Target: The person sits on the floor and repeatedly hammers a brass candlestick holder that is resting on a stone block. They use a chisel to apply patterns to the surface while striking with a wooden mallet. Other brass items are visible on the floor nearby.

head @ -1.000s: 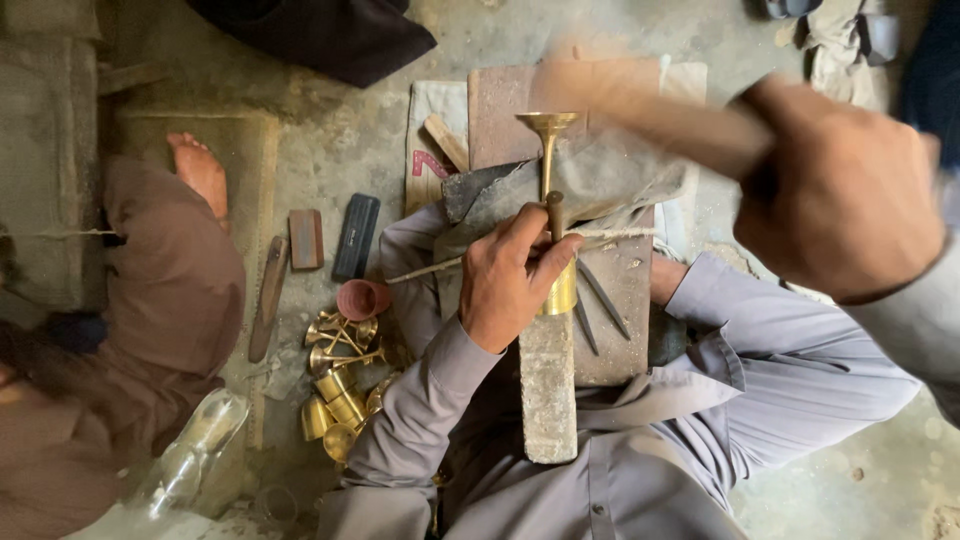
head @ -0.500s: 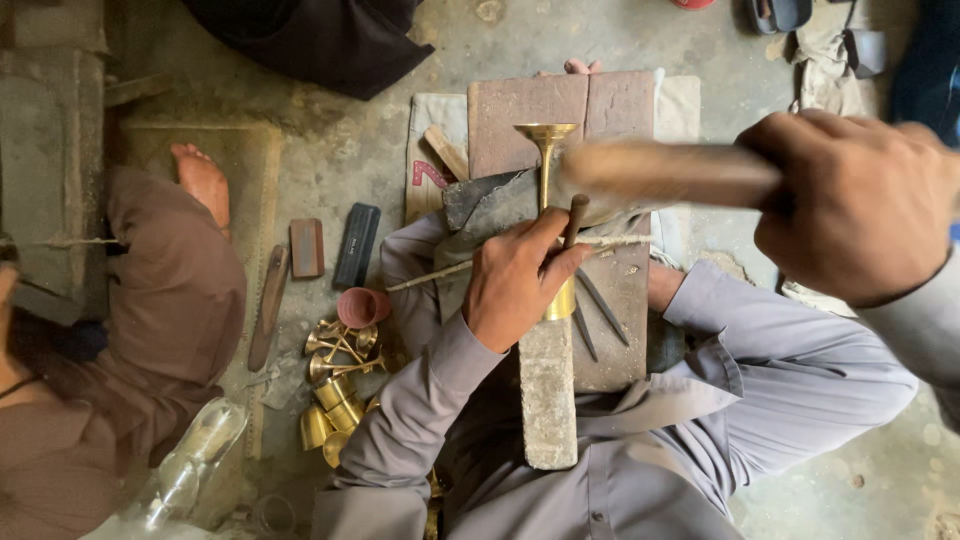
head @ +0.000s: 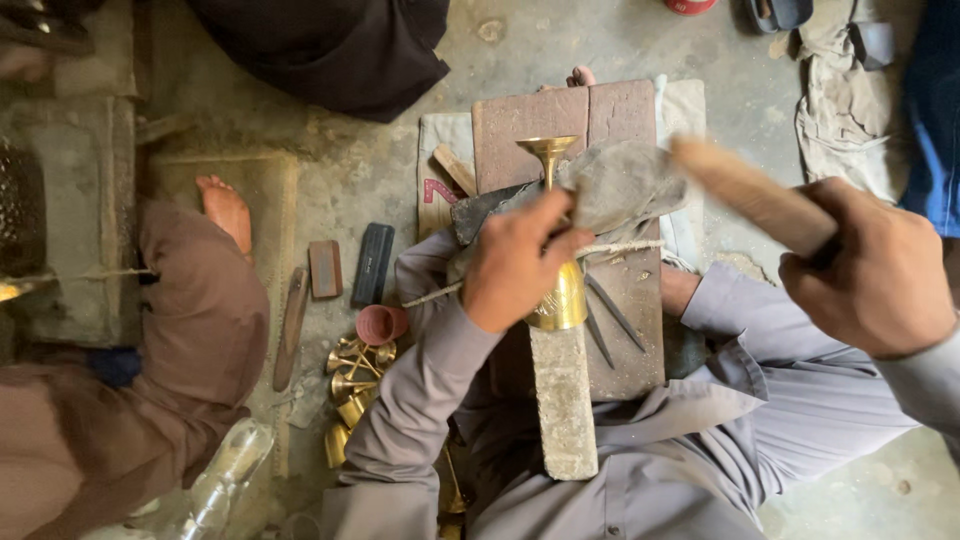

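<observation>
Currently your left hand (head: 515, 262) pins the brass goblet (head: 556, 225) on the stone block (head: 563, 400) while your right hand (head: 872, 270) clasps a raised wooden stick (head: 750, 192); a mis-aimed blow risks your fingers.

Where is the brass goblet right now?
Head view, centre: the brass goblet lies along the stone block, held by the left hand, cup end over the brown board.

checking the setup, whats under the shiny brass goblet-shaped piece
The brass goblet-shaped piece lies on a long grey stone bar, over a reddish-brown board. The left hand covers its middle, so contact there is hidden.
</observation>
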